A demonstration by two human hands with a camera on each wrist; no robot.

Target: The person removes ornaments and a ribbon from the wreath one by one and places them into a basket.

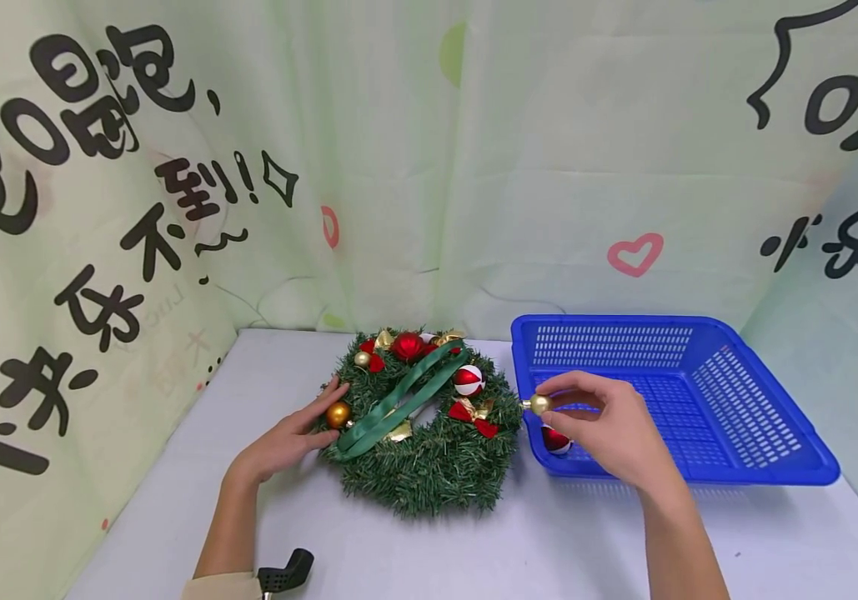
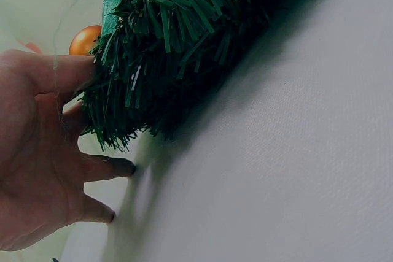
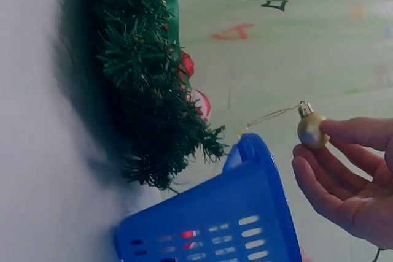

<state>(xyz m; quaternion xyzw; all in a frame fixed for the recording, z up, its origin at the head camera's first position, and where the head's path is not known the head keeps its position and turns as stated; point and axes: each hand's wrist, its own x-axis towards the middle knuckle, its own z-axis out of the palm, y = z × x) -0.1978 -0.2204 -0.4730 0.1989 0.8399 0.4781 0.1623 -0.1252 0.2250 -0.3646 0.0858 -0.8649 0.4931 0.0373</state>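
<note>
A green wreath [image 1: 429, 483] lies on the table, dressed with a green ribbon [image 1: 398, 408], red bows [image 1: 474, 417], a red ball [image 1: 408, 346], a red-and-white ball [image 1: 469, 381] and gold balls. My left hand [image 1: 289, 437] rests against its left side, fingers spread and fairly straight, beside an orange-gold ball [image 1: 338, 414]. In the left wrist view, the thumb touches the green needles [image 2: 166, 59]. My right hand [image 1: 612, 421] pinches a small gold ball ornament [image 3: 312, 131] by its round body, between the wreath and the basket. A thin gold loop [image 3: 270, 116] trails from its cap.
A blue plastic basket [image 1: 781, 417] stands to the right of the wreath, with a red-and-white ball [image 1: 556, 442] inside near its left wall. Printed cloth curtains [image 1: 549, 167] enclose the back and sides of the white table [image 1: 429, 558]. A black object [image 1: 289, 571] juts out by the left sleeve.
</note>
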